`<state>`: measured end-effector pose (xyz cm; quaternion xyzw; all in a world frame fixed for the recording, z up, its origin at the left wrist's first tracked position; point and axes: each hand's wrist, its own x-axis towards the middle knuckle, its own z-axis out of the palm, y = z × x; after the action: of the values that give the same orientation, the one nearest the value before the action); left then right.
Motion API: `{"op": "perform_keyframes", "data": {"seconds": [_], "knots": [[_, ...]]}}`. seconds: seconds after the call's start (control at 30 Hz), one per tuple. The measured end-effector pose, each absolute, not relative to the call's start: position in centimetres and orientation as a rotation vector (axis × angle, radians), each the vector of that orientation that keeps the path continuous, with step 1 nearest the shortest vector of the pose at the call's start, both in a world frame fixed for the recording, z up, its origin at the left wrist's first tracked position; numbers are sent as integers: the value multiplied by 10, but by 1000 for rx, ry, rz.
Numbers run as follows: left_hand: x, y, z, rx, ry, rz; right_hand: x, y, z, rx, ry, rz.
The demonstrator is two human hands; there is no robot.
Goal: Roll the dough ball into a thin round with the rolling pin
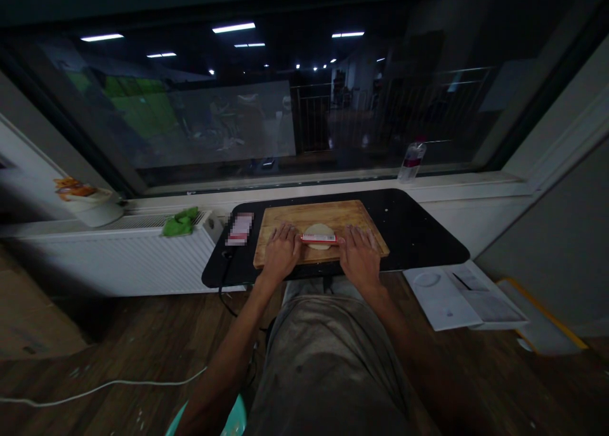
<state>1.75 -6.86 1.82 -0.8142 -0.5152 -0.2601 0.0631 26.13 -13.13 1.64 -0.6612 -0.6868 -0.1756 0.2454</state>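
Note:
A wooden board [352,215] lies on a small black table [419,230]. On the board sits a round pale disc of dough [320,233]. Across the dough lies a red and white cylinder [319,238], like a rolling pin. My left hand [281,251] rests flat with spread fingers on the cylinder's left end. On its right end my right hand [359,252] lies the same way, fingers stretched forward over the board.
A blurred pink packet [240,228] lies at the table's left. A white radiator [109,252] carries a green cloth [181,222] and a bowl [98,207]. A plastic bottle [413,160] stands on the window sill. Papers [464,296] and a white cable [99,388] lie on the wooden floor.

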Motion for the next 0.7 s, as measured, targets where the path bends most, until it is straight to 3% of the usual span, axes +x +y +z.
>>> {"op": "perform_keyframes", "data": {"seconds": [0.3, 0.47, 0.7], "knots": [[24, -69, 48, -2503, -1585, -510, 270, -128, 23, -1777, -1922, -401], [40, -45, 61, -2525, -1592, -384, 286, -105, 45, -1802, -2059, -249], [36, 5, 66, -2639, -1584, -231, 290, -81, 61, -1905, -2156, -295]]}}
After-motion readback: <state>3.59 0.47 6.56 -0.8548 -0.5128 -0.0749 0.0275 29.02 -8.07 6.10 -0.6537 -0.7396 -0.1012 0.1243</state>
